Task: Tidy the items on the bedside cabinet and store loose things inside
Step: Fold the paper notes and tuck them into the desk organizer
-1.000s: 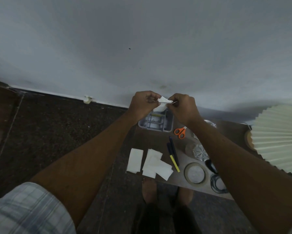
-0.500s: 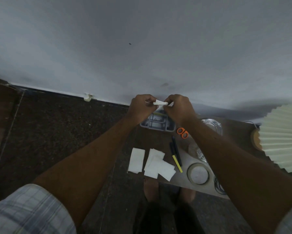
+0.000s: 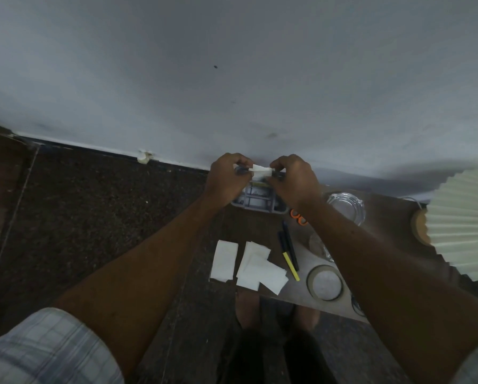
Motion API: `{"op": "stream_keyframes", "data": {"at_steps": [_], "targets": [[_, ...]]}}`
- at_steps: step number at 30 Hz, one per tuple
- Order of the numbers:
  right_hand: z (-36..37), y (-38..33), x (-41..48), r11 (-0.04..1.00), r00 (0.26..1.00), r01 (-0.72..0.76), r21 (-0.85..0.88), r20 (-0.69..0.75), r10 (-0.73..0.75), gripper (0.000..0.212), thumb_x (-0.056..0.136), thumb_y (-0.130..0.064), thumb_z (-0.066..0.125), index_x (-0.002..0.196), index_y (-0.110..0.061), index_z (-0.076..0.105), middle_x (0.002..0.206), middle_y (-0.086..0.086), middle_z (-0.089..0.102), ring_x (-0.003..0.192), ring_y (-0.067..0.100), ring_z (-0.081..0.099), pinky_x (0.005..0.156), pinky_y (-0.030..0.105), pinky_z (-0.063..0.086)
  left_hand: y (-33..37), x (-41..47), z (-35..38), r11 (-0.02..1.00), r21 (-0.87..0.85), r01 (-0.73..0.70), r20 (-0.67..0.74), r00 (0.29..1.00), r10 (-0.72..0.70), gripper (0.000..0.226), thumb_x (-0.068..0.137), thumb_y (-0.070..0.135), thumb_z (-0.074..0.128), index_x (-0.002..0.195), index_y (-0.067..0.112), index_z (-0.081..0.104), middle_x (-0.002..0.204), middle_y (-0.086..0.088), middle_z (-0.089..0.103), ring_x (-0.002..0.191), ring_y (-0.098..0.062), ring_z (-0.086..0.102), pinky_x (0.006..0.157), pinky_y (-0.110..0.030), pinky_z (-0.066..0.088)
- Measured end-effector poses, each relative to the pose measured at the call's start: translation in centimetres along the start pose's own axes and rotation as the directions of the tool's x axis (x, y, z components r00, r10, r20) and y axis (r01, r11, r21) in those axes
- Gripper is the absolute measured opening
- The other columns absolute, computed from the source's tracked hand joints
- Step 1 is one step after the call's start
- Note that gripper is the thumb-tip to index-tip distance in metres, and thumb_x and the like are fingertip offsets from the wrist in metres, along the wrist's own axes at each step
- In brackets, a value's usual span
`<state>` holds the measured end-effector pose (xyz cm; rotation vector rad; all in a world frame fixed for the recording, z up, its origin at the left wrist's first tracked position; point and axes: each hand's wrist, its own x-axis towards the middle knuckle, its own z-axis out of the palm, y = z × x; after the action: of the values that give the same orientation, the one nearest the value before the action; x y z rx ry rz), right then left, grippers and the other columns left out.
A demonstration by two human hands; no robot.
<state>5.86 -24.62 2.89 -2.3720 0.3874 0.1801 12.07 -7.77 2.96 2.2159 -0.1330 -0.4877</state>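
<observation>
**White Paper, Orange Handles**

The folded paper (image 3: 261,171) and paper slips (image 3: 224,260) are white. Tray (image 3: 256,202) grey, scissor handles (image 3: 298,217) orange, one pen (image 3: 290,261) partly yellow. The surface (image 3: 260,227) seems brown; lampshade (image 3: 462,223) cream, pleated; sleeve (image 3: 47,350) pale plaid.

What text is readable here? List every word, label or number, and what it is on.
No text can be read in this view.
Tray: small dark marks on its dividers, too small to read.
Pens: any print is too blurred to read.
Paper pinched by the left hand and right hand: no writing shows.
Sheets: no writing on the faces shown.
</observation>
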Motion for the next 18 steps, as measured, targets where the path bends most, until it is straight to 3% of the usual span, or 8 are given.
{"op": "stream_keyframes", "data": {"at_steps": [5,10,15,18], "targets": [[-0.3,-0.5,-1.4,0.999,0.996,0.027,0.026,-0.086,-0.024,0.027,0.083,-0.020,0.076,0.108,-0.017,0.069,0.108,0.004,0.063,0.092,0.020,0.061,0.071,0.026,0.044,-0.1,-1.0,-0.4,1.000,-0.028,-0.001,-0.039,0.999,0.000,0.022,0.083,0.009,0.076,0.105,0.010,0.075,0.108,-0.006,0.071,0.096,-0.020,0.069,0.084,-0.038,0.061],[-0.3,-0.9,-3.3,0.996,0.992,0.061,0.068,-0.117,-0.053,0.020,0.083,-0.021,0.076,0.102,-0.018,0.069,0.102,0.001,0.065,0.087,0.015,0.060,0.072,0.025,0.046,-0.4,-2.5,-0.9,0.995,-0.099,0.029,-0.083,0.996,-0.038,0.017,0.083,0.010,0.077,0.100,0.010,0.075,0.099,-0.002,0.074,0.091,-0.017,0.071,0.082,-0.034,0.061],[0.7,-1.4,-5.8,0.992,0.995,0.052,0.114,-0.090,-0.042,0.014,0.084,-0.019,0.073,0.096,-0.023,0.067,0.091,-0.010,0.059,0.077,0.004,0.052,0.064,0.002,0.034,-1.9,-5.0,-1.4,0.978,-0.180,0.109,-0.129,0.983,-0.133,0.016,0.080,0.002,0.075,0.092,0.013,0.075,0.085,0.005,0.073,0.081,-0.010,0.070,0.083,-0.027,0.060],[1.8,-1.6,-7.6,0.991,0.998,0.041,0.125,-0.044,-0.036,0.011,0.087,-0.021,0.070,0.094,-0.026,0.064,0.090,-0.013,0.058,0.077,0.005,0.056,0.064,0.014,0.043,-3.8,-7.1,-1.7,0.972,-0.185,0.144,-0.110,0.980,-0.166,0.015,0.081,0.001,0.073,0.090,0.014,0.074,0.081,0.010,0.071,0.078,-0.004,0.068,0.082,-0.023,0.056]]}}
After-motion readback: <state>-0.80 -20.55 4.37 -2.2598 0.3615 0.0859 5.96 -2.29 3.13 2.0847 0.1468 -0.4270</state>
